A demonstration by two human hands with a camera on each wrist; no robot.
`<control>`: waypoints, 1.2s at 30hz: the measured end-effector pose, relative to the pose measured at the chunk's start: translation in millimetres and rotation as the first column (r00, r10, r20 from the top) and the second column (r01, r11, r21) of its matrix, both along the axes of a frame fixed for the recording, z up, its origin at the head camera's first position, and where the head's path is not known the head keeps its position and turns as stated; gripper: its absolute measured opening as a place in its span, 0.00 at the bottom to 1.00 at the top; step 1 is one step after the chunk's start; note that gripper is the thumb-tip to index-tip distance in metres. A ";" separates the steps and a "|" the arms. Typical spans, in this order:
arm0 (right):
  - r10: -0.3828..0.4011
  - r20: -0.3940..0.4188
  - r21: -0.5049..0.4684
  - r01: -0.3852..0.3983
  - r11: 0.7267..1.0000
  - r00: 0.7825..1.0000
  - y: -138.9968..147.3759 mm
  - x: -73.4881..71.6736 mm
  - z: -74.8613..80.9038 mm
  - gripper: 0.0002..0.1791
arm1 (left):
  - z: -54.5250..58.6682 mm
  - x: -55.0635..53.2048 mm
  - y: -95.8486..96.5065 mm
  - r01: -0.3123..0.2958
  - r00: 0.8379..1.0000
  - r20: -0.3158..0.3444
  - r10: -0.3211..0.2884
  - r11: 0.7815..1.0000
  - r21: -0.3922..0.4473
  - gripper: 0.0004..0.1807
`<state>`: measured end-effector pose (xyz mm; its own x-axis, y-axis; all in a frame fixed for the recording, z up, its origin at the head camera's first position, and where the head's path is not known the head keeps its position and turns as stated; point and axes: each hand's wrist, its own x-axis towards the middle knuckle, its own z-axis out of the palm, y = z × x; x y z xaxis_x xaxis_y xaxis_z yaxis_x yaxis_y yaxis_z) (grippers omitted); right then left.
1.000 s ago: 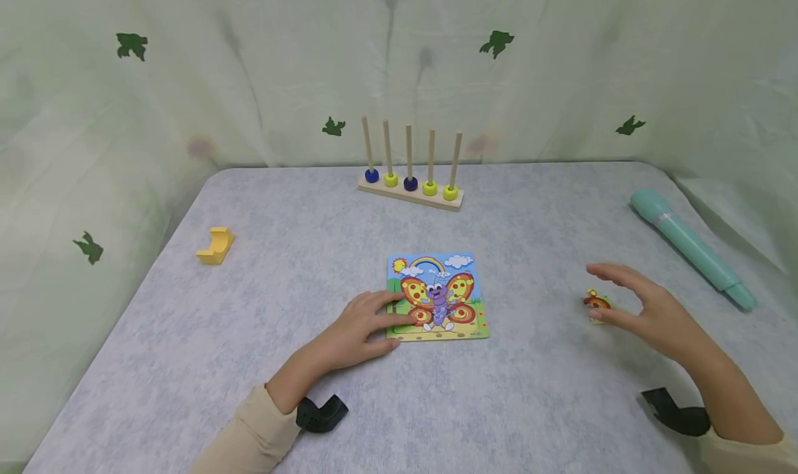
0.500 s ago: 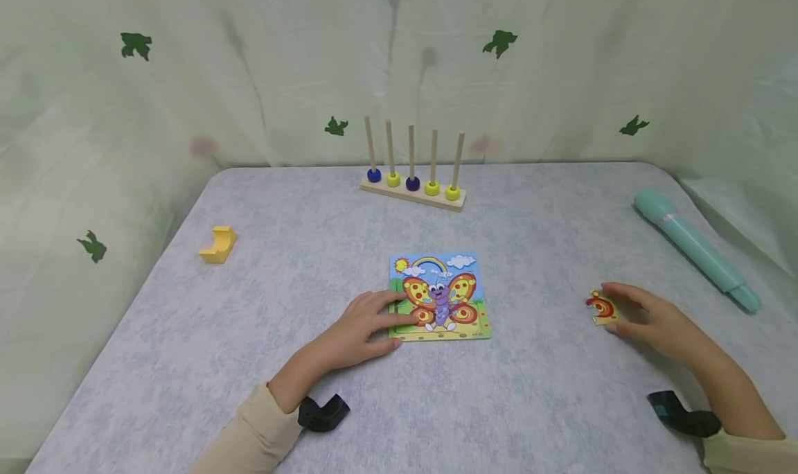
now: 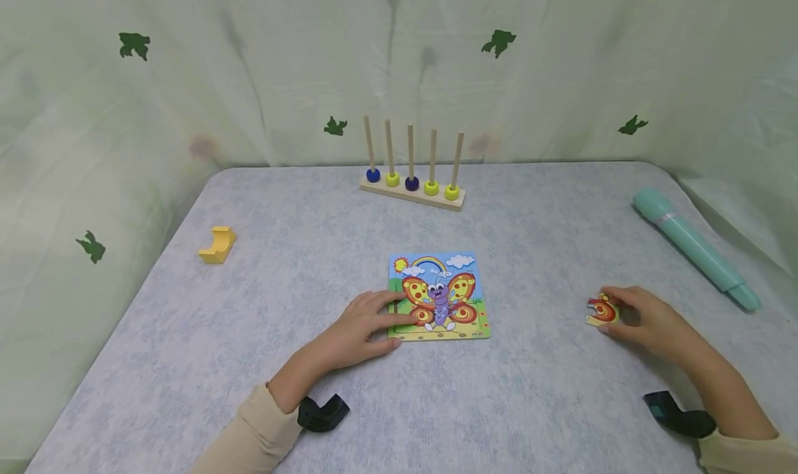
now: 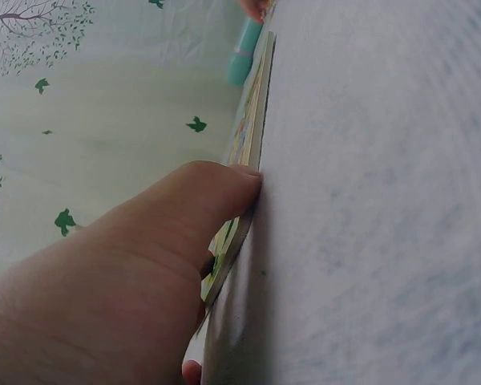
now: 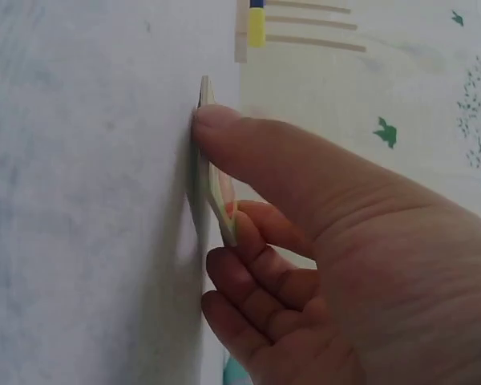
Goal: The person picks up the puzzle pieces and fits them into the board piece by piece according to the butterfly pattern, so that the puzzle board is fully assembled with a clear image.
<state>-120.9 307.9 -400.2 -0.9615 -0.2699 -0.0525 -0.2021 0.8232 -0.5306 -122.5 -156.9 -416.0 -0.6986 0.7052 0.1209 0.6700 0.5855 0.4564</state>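
My left hand [image 3: 355, 330] rests on the left side of a square butterfly jigsaw puzzle [image 3: 458, 328]. Its fingers stretch over the picture, and the thumb lies at the board's near left corner. In the left wrist view that thumb touches the edge of the puzzle board [image 4: 262, 104]. Farther right, my right hand [image 3: 657, 325] pinches a small red and yellow puzzle piece [image 3: 606, 310] between thumb and fingers. Seen from the right wrist, the puzzle piece [image 5: 216, 188] stands edge-on, close over the table, with the thumb across one side; the other fingers are curled below.
A wooden peg stand [image 3: 411, 195] with blue and yellow beads stands at the back middle. A yellow curved block [image 3: 218, 245] lies at the left. The teal microphone-shaped thing [image 3: 695, 249] lies along the right side, beyond my right hand. Patterned cloth [image 3: 299, 65] hangs behind the table.
My right hand came down from spread fingers beside the piece to pinching it, and the piece has turned slightly. The left hand stays on the puzzle.
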 end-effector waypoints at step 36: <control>0.311 -0.188 -0.152 -0.340 0.928 0.932 -153.6 -9.5 9.6 0.32 | 1.7 0.0 0.6 -0.015 1.000 0.003 0.015 1.000 -0.012 0.21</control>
<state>-130.5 154.3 -390.6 -0.8108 -0.5598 0.1706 -0.5356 0.5924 -0.6018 -122.5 -156.3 -414.2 -0.7096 0.6959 0.1105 0.6597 0.6010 0.4512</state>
